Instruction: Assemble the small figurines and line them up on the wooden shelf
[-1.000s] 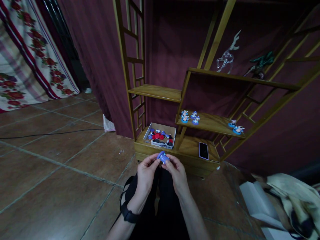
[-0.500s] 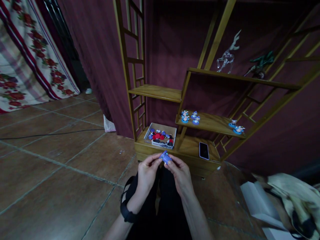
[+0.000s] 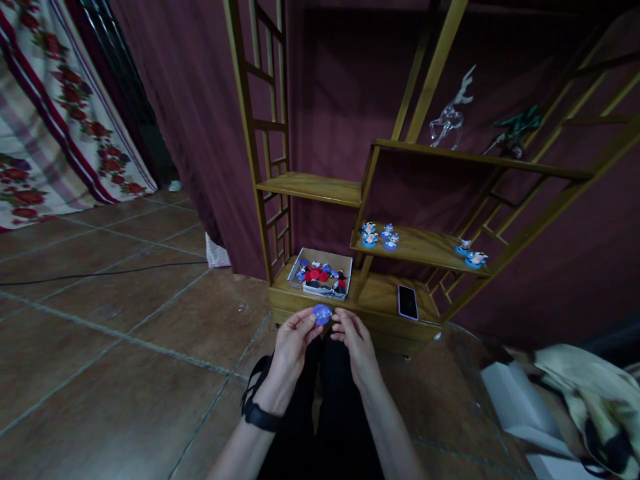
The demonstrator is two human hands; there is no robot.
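Your left hand (image 3: 292,343) pinched the purple piece (image 3: 323,314) | right hand (image 3: 356,341) had loosened, fingers parted | support apparently became one-handed

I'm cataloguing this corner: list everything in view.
Wooden rack: one, brown, centre to right
Box: one, white, rack's bottom left
Small pieces: several, red, purple, black, white, in the box
Figurines: six, blue and purple, middle level
Phone: one, black, bottom level, right
Deer ornament: one, clear, upper level
Green ornament: one, dark, upper level
Curtain: count unclear, maroon, left and behind
Floral cloth: one, white and red, far left
Tiled floor: one, brown, below
Cable: one, black, left
Pale cloth: one, cream, lower right
Boxy objects: two, white, lower right
Round piece: one, purple, front centre
Wristband: one, black, left wrist
Trousers: one pair, black, bottom centre
Left hand: one, bare, holding the round piece
Right hand: one, bare, beside it
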